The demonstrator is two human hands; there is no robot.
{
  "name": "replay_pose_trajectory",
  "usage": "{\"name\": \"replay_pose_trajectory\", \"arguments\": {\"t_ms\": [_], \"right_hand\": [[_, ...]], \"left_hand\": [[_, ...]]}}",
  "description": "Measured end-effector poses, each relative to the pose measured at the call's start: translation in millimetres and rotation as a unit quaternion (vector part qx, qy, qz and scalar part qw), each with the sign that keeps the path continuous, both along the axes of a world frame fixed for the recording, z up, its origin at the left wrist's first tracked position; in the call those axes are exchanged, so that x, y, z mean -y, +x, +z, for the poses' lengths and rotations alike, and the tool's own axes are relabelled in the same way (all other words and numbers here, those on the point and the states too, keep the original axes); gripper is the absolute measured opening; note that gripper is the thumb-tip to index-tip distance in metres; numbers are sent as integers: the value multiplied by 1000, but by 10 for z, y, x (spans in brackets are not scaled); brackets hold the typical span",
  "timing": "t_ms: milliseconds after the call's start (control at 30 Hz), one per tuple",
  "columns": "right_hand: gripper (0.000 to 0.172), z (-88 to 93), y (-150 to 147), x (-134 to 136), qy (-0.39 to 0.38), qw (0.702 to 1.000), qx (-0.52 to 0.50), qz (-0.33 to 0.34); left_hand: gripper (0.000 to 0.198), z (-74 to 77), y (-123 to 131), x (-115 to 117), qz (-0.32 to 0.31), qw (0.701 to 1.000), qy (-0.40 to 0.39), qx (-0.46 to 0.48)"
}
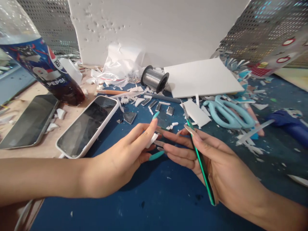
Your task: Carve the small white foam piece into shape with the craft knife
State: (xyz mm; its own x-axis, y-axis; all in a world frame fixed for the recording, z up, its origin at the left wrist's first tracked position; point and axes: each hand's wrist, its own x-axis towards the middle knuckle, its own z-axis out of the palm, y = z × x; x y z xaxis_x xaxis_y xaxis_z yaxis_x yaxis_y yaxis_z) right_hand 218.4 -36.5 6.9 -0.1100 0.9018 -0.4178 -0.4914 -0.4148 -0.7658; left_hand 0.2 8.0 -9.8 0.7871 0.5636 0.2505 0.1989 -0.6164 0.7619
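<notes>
Between the thumb and fingers of my left hand (130, 154) is a small white foam piece (152, 140). My right hand (214, 154) grips a green craft knife (201, 166), thumb against the index finger, its thin blade pointing up and away. The other right fingers stretch toward the left fingertips, close to the foam piece; whether they touch it I cannot tell. Just beyond the hands, several small dark grey pieces (170, 110) and white foam scraps (139, 101) lie on the blue mat (144, 205).
Left stand a Pepsi bottle (55, 77) and two phones, one white-cased (88, 126), one dark (29, 122). Behind are a wire spool (154, 79), a plastic bag (120, 65) and a white foam sheet (202, 78). Right lie light-blue-handled scissors (228, 117) and a blue glue gun (288, 123).
</notes>
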Motion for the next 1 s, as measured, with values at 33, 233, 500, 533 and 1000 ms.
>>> {"name": "replay_pose_trajectory", "arguments": {"t_ms": [33,233,500,533,1000], "right_hand": [[10,5,2,1,1,1000,1,-1],[16,26,27,-28,33,997,70,-16],[29,45,46,19,77,982,138,99],[34,37,42,40,55,981,128,131],[56,92,199,-18,163,880,356,269]], "left_hand": [[66,2,3,-4,4,1000,-1,5],[31,25,43,-33,76,978,-168,94],[28,18,109,-33,81,802,-517,287],[27,11,108,-32,81,802,-516,289],[14,75,98,-30,72,895,-410,162]]}}
